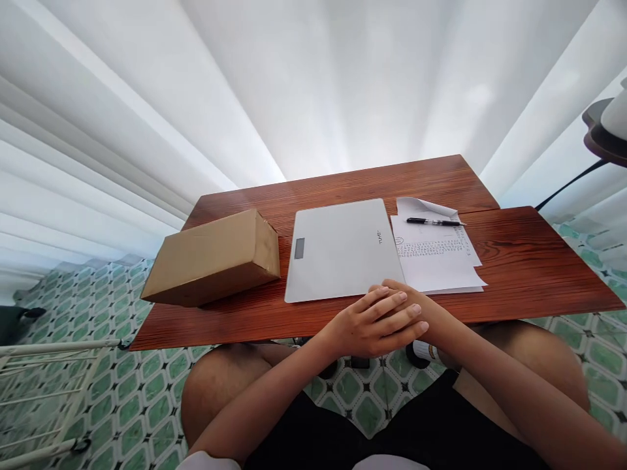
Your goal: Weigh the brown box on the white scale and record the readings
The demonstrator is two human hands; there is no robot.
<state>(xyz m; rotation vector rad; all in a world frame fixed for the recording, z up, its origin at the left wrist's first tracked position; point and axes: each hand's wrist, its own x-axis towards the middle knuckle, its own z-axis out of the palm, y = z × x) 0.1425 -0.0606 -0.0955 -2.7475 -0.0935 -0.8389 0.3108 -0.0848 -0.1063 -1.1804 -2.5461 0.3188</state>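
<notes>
I see my left hand [375, 323] lying flat, empty, over the right hand [416, 307] (grip hidden) at the table [529, 261] edge, touching the scale [340, 251].

We see our left hand [377, 323] laid flat over our right hand [416, 307], fingers stretched out and together, both resting at the near edge of the table; nearest to them lies the scale [340, 251], a flat pale grey slab with a small dark display window at its left, lying level, its near edge just beside our fingertips.
</notes>
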